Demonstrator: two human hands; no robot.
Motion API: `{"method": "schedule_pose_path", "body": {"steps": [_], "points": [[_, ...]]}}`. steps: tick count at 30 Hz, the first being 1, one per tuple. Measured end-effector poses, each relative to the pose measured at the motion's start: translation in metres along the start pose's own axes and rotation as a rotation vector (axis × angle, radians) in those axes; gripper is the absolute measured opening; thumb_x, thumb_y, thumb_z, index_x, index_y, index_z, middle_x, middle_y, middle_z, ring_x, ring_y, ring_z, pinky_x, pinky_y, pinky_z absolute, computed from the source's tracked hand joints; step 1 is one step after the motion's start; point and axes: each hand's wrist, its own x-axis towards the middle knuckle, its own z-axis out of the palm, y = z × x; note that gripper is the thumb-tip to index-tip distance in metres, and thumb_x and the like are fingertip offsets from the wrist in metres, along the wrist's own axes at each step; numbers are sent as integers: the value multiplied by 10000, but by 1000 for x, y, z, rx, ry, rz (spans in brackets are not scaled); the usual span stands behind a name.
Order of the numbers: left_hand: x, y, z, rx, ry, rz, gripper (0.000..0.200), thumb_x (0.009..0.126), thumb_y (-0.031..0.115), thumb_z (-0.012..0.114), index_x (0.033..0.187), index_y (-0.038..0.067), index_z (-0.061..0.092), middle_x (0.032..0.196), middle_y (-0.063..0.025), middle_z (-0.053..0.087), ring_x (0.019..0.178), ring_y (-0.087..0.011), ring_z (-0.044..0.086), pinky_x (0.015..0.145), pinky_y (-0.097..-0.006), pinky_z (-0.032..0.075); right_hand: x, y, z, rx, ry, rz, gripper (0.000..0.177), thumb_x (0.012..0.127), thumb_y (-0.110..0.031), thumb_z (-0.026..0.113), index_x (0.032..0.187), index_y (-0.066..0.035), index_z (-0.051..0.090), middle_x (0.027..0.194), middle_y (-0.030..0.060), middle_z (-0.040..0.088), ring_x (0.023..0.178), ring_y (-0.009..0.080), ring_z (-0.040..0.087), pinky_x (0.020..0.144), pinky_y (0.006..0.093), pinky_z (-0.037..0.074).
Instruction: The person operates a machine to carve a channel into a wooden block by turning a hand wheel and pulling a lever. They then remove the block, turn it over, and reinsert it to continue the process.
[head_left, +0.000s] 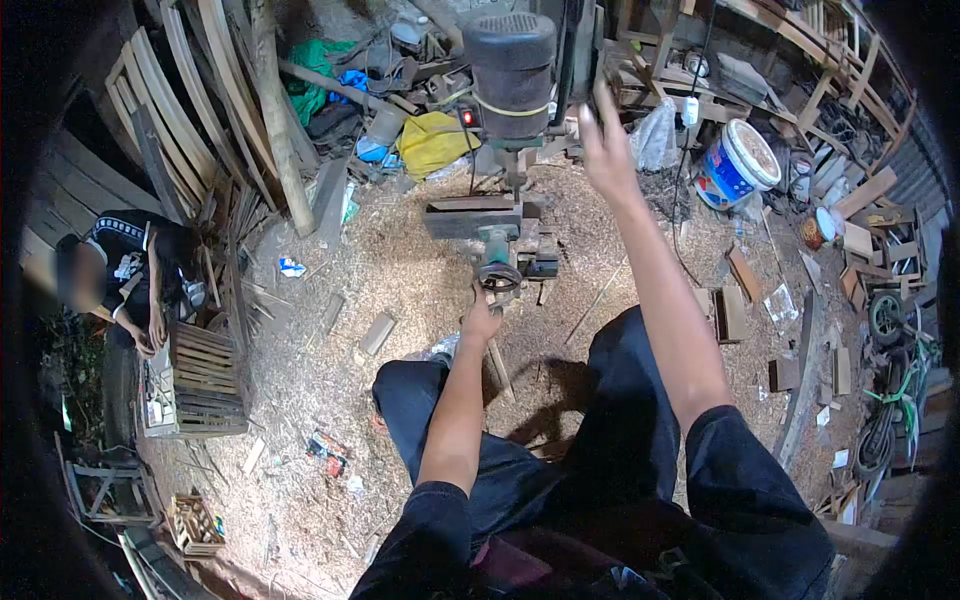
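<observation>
A drill-like machine with a dark cylindrical motor (pixel 510 75) stands in front of me, a red light glowing on its side. Below the motor is a clamp with a wooden block (pixel 450 220) in it and a round handwheel (pixel 497 280). My left hand (pixel 482 318) is at the handwheel, its fingers wrapped at the wheel's lower left edge. Raised to the right of the motor, my right hand (pixel 608 155) is blurred, with its fingers stretched upward near a dark upright lever or post.
At the left a person (pixel 130 265) sits by a slatted wooden crate (pixel 205 375). A white and blue bucket (pixel 738 165) stands at the right, near scattered wood offcuts. Wood shavings cover the floor (pixel 300 350). A yellow cloth (pixel 433 143) lies behind the machine.
</observation>
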Motion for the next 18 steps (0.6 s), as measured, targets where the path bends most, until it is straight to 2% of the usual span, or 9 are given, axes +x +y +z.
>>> {"method": "schedule_pose_path", "body": {"steps": [1, 3, 5, 7, 10, 11, 14, 15, 18], "points": [[-5, 5, -9, -44, -15, -18, 933, 792, 220, 639, 1516, 28, 83, 1241, -344, 531, 1020, -479, 603, 926, -496, 485, -19, 23, 5, -71, -25, 50, 555, 991, -311, 490, 1386, 71, 414, 1418, 270, 446, 1334, 348, 434, 1104, 393, 337], [-6, -7, -2, -30, 17, -20, 877, 802, 232, 626, 1513, 63, 141, 1060, -332, 628, 1007, -469, 613, 892, -510, 498, -67, 47, 4, -133, -232, 318, 541, 973, -347, 504, 1335, 55, 494, 1350, 286, 504, 1268, 373, 499, 1069, 414, 374], [-8, -12, -4, -10, 25, 11, 848, 809, 239, 625, 1501, 51, 174, 1055, -335, 626, 1005, -466, 615, 886, -510, 500, -131, 105, 11, -280, -395, 493, 543, 951, -397, 504, 1242, 56, 574, 1245, 289, 576, 1171, 409, 558, 1025, 416, 413], [-6, -17, 0, 53, 0, -18, 775, 822, 259, 628, 1468, 28, 266, 1038, -326, 633, 1007, -466, 616, 896, -498, 498, -175, 135, 15, -561, -900, 807, 548, 905, -408, 533, 1178, 61, 610, 1154, 279, 626, 1111, 430, 582, 984, 417, 449], [0, -46, 16, 38, -200, -141, 715, 830, 270, 631, 1434, 19, 343, 1064, -319, 633, 1016, -463, 614, 913, -484, 492, -214, 134, 29, -489, -1253, 612, 504, 859, -368, 555, 1124, 53, 633, 1036, 273, 660, 1023, 446, 613, 926, 438, 485], [-6, -48, 16, 26, -173, -149, 671, 834, 275, 631, 1394, -16, 402, 1167, -318, 599, 1096, -446, 587, 967, -457, 470, -230, 150, 39, -418, -1145, 741, 441, 820, -321, 577, 1079, 27, 654, 996, 265, 665, 975, 437, 629, 882, 459, 502], [-9, -78, 30, 82, -248, -267, 714, 831, 350, 638, 1410, 3, 404, 1285, -291, 550, 1186, -414, 549, 1011, -429, 445, -263, 179, 50, -487, -1129, 571, 386, 813, -292, 585, 1045, 7, 665, 994, 265, 662, 953, 424, 637, 867, 465, 505], [-13, -78, 28, 79, -259, -311, 738, 833, 365, 642, 1409, -22, 391, 1298, -297, 536, 1194, -405, 547, 1021, -421, 438, -279, 200, 57, -550, -1148, 578, 355, 811, -283, 593, 1029, -15, 676, 999, 266, 663, 958, 419, 638, 864, 472, 505], [-6, -114, 55, 156, -281, -287, 783, 830, 366, 655, 1417, -53, 350, 1295, -312, 529, 1196, -410, 542, 1029, -418, 432, -273, 197, 62, -489, -1243, 666, 359, 828, -287, 578, 1013, 6, 675, 1004, 274, 661, 965, 413, 642, 865, 474, 507]]}}
